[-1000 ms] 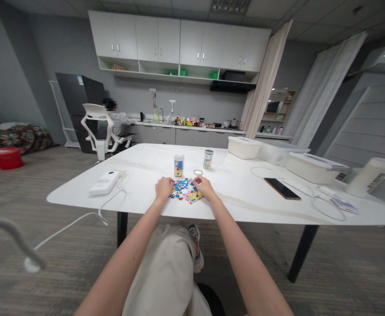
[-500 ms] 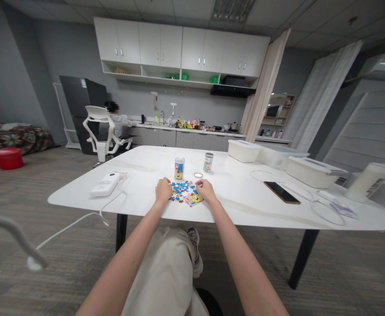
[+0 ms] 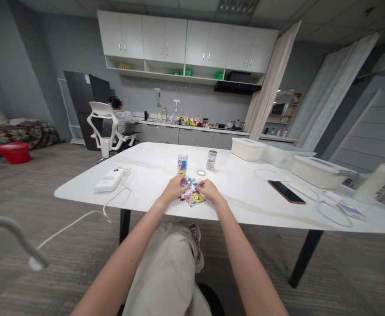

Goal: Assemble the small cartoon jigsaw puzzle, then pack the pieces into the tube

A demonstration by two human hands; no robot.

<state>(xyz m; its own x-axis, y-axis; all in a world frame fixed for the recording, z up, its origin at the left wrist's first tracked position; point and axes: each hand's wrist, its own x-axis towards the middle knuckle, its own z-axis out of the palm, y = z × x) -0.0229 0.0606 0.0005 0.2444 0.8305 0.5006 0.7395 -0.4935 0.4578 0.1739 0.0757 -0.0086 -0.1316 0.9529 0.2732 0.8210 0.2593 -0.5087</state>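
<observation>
- The left hand (image 3: 175, 189) was laid on the left part of a small colourful jigsaw puzzle (image 3: 192, 196), its fingers stretched forward over the blue pieces; whether a piece was pinched beneath them could not be told.
- The right hand (image 3: 207, 191) was set at the puzzle's right edge, fingers curled down onto the pieces; its hold, if any, could not be made out either.
- The puzzle was lying flat near the front edge of a white table (image 3: 152, 175), between the two hands, with a yellow patch showing at its near side.
- Just behind the puzzle a printed can (image 3: 182, 165) was standing upright, and a second can (image 3: 211, 159) was standing a little to the right of it, with a small round lid (image 3: 200, 172) lying between them.
- To the left a white power bank (image 3: 109, 180) with a cable was resting on the table.
- To the right a dark phone (image 3: 286, 192) was lying flat, with white lidded boxes (image 3: 247, 148) behind it.
- At the far kitchen counter a person (image 3: 121, 120) was seated in a white chair (image 3: 104, 127).
</observation>
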